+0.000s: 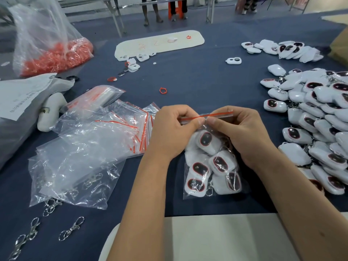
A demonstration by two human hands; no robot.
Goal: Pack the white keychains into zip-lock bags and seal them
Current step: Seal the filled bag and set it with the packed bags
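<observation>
Head view of a packing station on a dark blue tabletop (pixel 188 76). Centre: a clear zip-lock bag (pixel 190 192) lies flat on the cloth, filled with several white keychains (pixel 208 143) whose dark oval faces are rimmed in red. Both hands work the bag's red zip strip (pixel 216 115) at its far edge. The left hand (pixel 173 130) has its grip pressed together on the strip, thumb and curled fingers pinching it near the middle; the right hand (pixel 243 132) pinches the same strip just beside it, its thumb tip nearly touching the left thumb. Whether the strip is fully closed along its length cannot be told. Right: a large loose heap of white keychains (pixel 320 119) spreads along the tabletop edge, with a smaller group (pixel 286 50) farther back. Left: a pile of empty zip-lock bags (pixel 94 147) with red strips, partly overlapping, and metal clasps (pixel 72 229) lying near the front edge. Far left: a big clear sack of red rings (pixel 56 55). Behind the hands, a single red ring (pixel 163 90) lies alone, and a white tray (pixel 160 44) sits at the back.
</observation>
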